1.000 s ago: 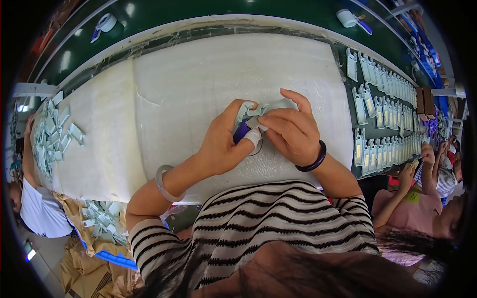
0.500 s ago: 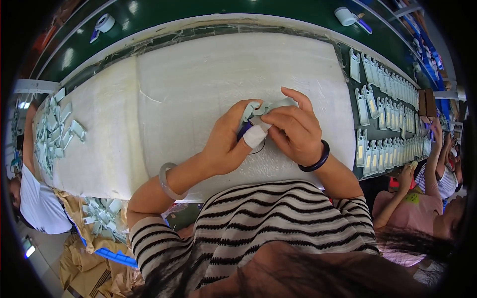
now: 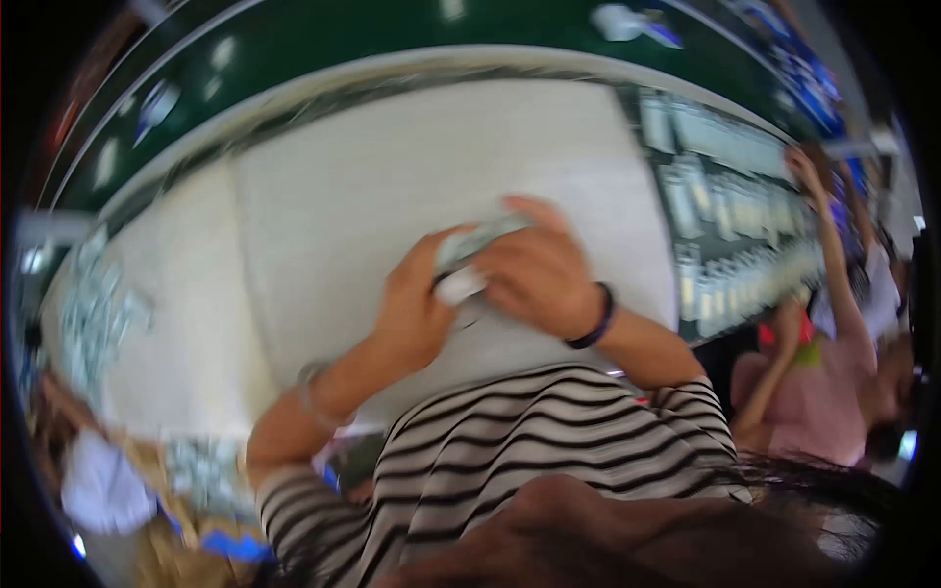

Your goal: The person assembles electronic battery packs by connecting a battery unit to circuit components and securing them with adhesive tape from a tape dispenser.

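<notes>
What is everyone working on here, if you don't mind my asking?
A person in a striped shirt holds a small pale green part in the left hand, with the fingers of the right hand at it, above a white mat. A loose heap of pale pieces lies at the left, and pale parts in rows at the right, with another person's hand near their far end. Blur hides the exact finger work.

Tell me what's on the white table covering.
A blurred pile of pale green pieces, at its left end; the left hand and right hand hide whatever is beneath.
</notes>
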The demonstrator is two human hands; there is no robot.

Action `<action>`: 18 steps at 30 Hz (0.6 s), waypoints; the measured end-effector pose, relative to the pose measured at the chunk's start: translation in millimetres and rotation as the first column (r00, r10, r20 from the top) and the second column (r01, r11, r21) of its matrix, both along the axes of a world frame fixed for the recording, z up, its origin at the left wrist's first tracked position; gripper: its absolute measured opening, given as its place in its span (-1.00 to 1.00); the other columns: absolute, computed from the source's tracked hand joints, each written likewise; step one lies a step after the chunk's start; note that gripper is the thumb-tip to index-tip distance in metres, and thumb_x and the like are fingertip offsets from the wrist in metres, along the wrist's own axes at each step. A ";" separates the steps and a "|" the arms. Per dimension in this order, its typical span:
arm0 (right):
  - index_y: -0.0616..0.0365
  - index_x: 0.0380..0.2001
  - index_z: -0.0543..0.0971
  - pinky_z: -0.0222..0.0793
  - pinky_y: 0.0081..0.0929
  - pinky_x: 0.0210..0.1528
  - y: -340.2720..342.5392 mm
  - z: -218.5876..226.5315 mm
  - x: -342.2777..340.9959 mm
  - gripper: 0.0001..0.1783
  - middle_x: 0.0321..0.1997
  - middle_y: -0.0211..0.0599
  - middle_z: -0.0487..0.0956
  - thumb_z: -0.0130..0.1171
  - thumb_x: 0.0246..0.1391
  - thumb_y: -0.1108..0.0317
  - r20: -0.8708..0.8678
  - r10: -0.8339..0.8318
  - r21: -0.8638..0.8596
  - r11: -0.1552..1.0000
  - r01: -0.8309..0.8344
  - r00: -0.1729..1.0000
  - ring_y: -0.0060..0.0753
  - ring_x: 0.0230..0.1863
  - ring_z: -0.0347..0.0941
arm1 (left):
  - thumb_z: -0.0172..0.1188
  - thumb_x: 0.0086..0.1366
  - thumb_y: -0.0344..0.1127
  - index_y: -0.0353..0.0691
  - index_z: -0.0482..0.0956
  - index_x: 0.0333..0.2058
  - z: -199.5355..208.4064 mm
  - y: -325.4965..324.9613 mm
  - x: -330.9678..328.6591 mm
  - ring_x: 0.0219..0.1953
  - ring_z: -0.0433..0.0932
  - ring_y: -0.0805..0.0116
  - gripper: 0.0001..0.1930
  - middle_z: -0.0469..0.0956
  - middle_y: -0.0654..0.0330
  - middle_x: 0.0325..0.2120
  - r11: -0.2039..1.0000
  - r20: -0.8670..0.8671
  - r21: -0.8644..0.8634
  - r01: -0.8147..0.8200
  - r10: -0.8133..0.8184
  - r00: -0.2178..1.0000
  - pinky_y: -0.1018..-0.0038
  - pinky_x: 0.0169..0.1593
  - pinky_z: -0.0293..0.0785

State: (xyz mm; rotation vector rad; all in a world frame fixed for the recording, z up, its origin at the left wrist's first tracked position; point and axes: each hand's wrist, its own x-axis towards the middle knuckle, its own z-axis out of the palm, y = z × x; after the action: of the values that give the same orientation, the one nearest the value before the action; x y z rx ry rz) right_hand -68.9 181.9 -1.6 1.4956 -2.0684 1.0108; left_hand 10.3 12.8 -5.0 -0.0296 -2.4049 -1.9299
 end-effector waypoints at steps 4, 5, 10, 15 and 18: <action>0.14 -0.34 0.52 0.23 0.01 0.18 -6.0 -19.0 -1.5 -0.87 -0.45 -0.36 0.44 0.15 -0.03 0.42 -0.011 0.088 0.003 0.996 -0.088 0.996 -0.38 -0.43 0.42 | -0.10 0.35 -0.06 -0.37 0.43 0.01 -25.3 -9.5 2.3 -0.38 0.46 0.45 -0.52 0.50 0.14 -0.35 0.997 -0.093 -0.061 -0.044 0.038 0.995 0.51 -0.37 0.37; 0.14 -0.40 0.50 0.23 -0.01 0.17 -14.5 -17.4 1.8 -0.93 -0.52 -0.40 0.37 0.11 -0.02 0.42 -0.021 0.058 -0.127 0.990 -0.061 0.998 -0.39 -0.48 0.39 | 0.00 0.32 -0.06 -0.34 0.47 -0.06 -28.3 -14.3 10.3 -0.44 0.46 0.42 -0.56 0.54 0.21 -0.38 0.985 0.179 0.104 -0.140 0.120 0.976 0.49 -0.37 0.40; 0.08 -0.56 0.43 0.21 -0.15 0.16 -9.2 -21.2 8.1 -0.94 -0.58 -0.45 0.34 0.10 -0.11 0.48 -0.125 -0.074 -0.130 0.990 0.058 0.989 -0.40 -0.54 0.35 | -0.01 0.36 -0.12 -0.29 0.41 0.00 -111.4 -42.9 -0.4 -0.24 0.50 0.29 -0.61 0.51 0.08 -0.23 0.914 0.119 0.367 -0.172 0.137 0.983 0.42 -0.14 0.43; 0.09 -0.42 0.47 0.20 -0.17 0.14 -9.8 -25.0 -2.0 -0.84 -0.42 -0.37 0.41 0.18 -0.16 0.40 -0.083 -0.073 -0.160 0.985 0.059 0.994 -0.33 -0.33 0.40 | 0.15 0.29 -0.31 -0.31 0.37 -0.01 -120.8 -77.7 -19.3 -0.22 0.49 0.34 -0.65 0.49 0.09 -0.20 0.377 0.474 0.855 -0.357 -0.290 0.831 0.46 -0.07 0.41; 0.11 -0.24 0.46 0.16 -0.16 0.14 1.7 -16.2 -8.1 -0.60 -0.24 -0.30 0.41 0.28 -0.25 0.31 0.025 -0.096 -0.087 0.991 0.098 0.995 -0.25 -0.13 0.36 | 0.11 0.29 0.08 -0.30 0.28 -0.12 -40.7 -53.7 -4.0 -0.43 0.35 0.43 -0.48 0.44 0.14 -0.41 0.960 0.087 -0.168 0.226 -0.214 0.973 0.47 -0.35 0.34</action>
State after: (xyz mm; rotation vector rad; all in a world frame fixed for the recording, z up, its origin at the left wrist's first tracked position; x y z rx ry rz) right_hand -77.0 183.5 -17.8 1.3330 -2.0611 1.0700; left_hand 6.3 -40.9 -45.7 -0.2544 -2.7161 -1.8177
